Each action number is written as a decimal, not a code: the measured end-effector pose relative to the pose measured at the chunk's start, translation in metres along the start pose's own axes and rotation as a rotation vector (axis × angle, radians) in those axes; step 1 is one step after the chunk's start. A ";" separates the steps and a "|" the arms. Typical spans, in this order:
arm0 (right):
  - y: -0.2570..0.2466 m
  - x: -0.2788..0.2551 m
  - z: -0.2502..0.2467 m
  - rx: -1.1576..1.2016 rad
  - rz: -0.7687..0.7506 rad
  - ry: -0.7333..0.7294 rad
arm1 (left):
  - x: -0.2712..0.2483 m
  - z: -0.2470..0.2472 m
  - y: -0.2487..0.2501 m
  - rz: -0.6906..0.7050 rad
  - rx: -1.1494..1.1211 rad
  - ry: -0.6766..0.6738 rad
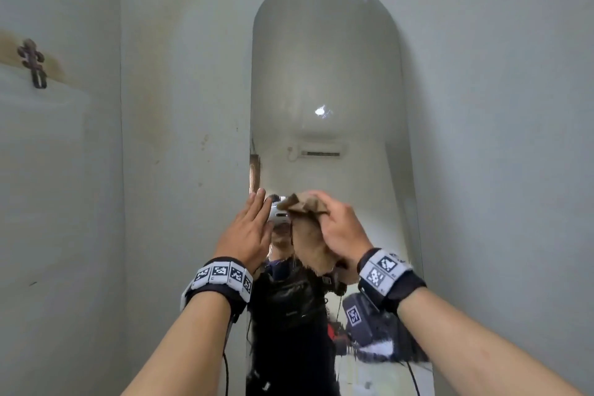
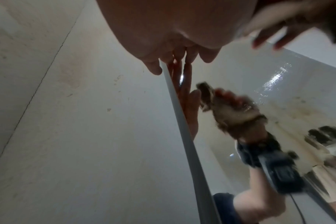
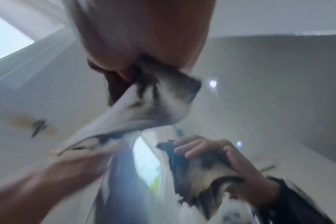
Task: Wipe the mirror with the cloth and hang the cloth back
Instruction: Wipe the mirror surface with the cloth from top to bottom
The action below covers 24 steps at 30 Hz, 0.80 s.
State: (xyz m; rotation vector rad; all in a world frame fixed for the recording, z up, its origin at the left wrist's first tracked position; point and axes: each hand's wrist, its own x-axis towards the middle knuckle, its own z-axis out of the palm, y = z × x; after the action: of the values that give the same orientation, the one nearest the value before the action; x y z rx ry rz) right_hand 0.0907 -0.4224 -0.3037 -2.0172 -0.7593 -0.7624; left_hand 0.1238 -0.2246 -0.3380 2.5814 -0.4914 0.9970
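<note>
In the head view, a crumpled brown cloth is clutched in the curled fingers of the right hand and pressed to the lower middle of a tall arched mirror, while the left hand is laid flat with straight fingers on the mirror's left edge; a dark metal hook is fixed to the wall far to the left. In the left wrist view, the straight fingers are seen touching the glass beside the pale frame edge. In the right wrist view, blurred, the cloth is bunched in the closed grip.
</note>
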 end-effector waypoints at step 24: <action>0.080 -0.080 0.074 -0.478 -0.229 -0.362 | -0.001 0.029 -0.014 0.048 0.137 0.129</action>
State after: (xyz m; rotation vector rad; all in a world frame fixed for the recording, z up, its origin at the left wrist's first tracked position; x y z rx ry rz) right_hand 0.1163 -0.4162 -0.4361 -2.5739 -1.1116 -0.7690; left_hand 0.1453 -0.2240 -0.3613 2.6123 -0.4675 1.2449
